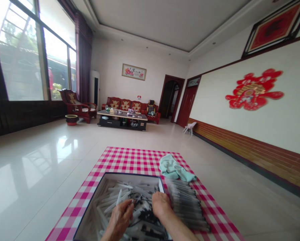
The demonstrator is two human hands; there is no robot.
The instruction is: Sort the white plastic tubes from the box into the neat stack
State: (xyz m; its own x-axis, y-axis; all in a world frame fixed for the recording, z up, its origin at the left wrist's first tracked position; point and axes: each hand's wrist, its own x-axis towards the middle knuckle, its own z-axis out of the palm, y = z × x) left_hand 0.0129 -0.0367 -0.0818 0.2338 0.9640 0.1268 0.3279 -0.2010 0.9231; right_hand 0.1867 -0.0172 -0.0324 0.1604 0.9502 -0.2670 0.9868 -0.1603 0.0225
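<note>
A shallow box (pixel 162 183) with a dark blue rim holds many loose pen parts: clear or whitish pen barrels (pixel 114 197) and small black pieces (pixel 147 216) that look like caps. Over the middle of the box, my left hand (pixel 121 216) is closed in a pinch; whatever lies at its fingertips is too small to name. One pale barrel sticks up just behind its knuckles. By the right wall of the box, my right hand (pixel 162 205) has its fingers curled shut, hiding what they grip. Beside its wrist lies a row of clear pens (pixel 187 204) with dark ends, partly blurred.
A pink-and-white checked cloth (pixel 132 157) covers the table under the box. A mint-green cloth (pixel 176 169) lies crumpled behind the pens. Farther off are a low coffee table (pixel 122 115), a red wooden sofa (pixel 112 102), an armchair (pixel 76 107) and a small chair (pixel 190 127).
</note>
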